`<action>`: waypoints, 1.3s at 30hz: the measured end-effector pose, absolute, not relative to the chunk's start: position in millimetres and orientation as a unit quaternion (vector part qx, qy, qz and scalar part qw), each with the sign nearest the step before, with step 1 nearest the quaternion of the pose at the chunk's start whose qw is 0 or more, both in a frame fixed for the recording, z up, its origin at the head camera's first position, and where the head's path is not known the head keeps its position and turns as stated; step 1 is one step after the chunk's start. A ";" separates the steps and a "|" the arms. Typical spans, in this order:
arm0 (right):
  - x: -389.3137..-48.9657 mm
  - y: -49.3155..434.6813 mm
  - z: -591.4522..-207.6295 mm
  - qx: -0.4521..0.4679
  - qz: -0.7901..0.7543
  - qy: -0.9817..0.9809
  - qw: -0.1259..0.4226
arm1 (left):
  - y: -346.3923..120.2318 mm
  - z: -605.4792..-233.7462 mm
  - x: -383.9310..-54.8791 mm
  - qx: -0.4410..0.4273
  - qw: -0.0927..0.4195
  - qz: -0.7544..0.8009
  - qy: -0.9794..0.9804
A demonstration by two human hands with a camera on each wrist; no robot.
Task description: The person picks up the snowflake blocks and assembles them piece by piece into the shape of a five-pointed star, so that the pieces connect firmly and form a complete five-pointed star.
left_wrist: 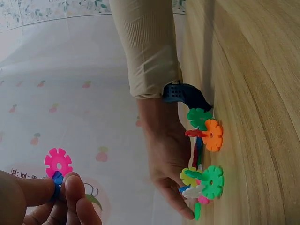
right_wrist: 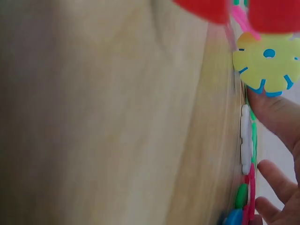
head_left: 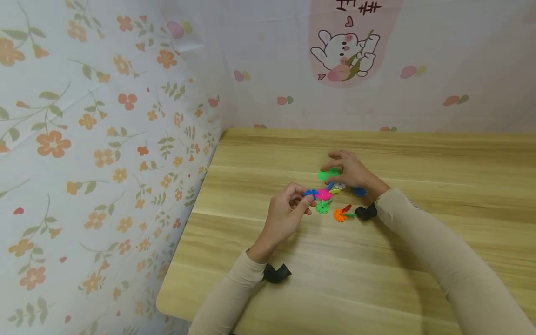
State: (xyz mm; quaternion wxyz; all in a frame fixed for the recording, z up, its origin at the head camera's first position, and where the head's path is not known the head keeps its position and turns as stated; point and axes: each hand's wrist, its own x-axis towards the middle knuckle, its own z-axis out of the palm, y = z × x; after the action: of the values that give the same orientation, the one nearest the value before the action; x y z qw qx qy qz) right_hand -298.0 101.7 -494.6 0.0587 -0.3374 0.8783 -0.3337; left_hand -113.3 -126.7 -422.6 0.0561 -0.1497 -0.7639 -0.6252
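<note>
The left hand (head_left: pixel 286 210) pinches a notched blue plastic disc (head_left: pixel 310 192), perhaps leaving the notched pink one (left_wrist: pixel 58 158) exposed; right hand (head_left: pixel 352 172): I can't tell its grip.

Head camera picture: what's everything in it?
Table: one, light wood, lower half.
Held discs: two, blue and pink, above the table.
Other discs: several, green, orange, red, yellow, white, blue, on the table; overlapping, exact count unclear.
Flowered sheet: one, white with orange flowers, left side.
Back sheet: one, white with pink patterns, behind the table.
Bunny drawing: one, white on pink, back sheet.
Straps: two, black, at the wrists.
Sleeves: two, beige, forearms.
Left hand: one, pinching the held discs.
Right hand: one, by a green disc.
</note>
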 end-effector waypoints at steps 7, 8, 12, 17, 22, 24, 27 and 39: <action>-293.8 97.8 -493.7 -0.325 -0.328 0.885 0.055 | -125.6 -422.8 -113.0 -0.159 0.066 -0.611 -0.773; -293.2 97.3 -493.2 -0.322 -0.326 0.887 0.055 | -125.4 -422.6 -112.8 -0.158 0.065 -0.611 -0.773; -289.8 96.2 -490.0 -0.317 -0.313 0.894 0.051 | -124.3 -422.0 -112.3 -0.155 0.063 -0.610 -0.775; -288.5 94.3 -487.4 -0.339 -0.314 0.885 0.049 | -120.9 -403.1 -104.3 -0.152 0.059 -0.610 -0.776; -288.8 94.8 -490.1 -0.342 -0.309 0.886 0.039 | -117.8 -386.1 -97.7 -0.156 0.058 -0.609 -0.775; -288.6 95.1 -490.8 -0.338 -0.305 0.890 0.038 | -117.1 -385.3 -97.6 -0.154 0.058 -0.609 -0.776; -288.2 94.9 -489.2 -0.333 -0.292 0.896 0.036 | -116.2 -383.8 -97.7 -0.153 0.056 -0.607 -0.778; -280.7 92.6 -484.4 -0.365 -0.215 0.906 0.006 | -115.7 -415.0 -107.3 -0.142 0.052 -0.610 -0.778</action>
State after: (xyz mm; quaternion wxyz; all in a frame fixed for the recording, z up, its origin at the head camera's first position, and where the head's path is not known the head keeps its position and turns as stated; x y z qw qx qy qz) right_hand -280.7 92.6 -484.4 0.0059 -0.3649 0.9059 -0.2149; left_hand -107.3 -115.7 -415.0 0.0521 -0.1418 -0.7781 -0.6097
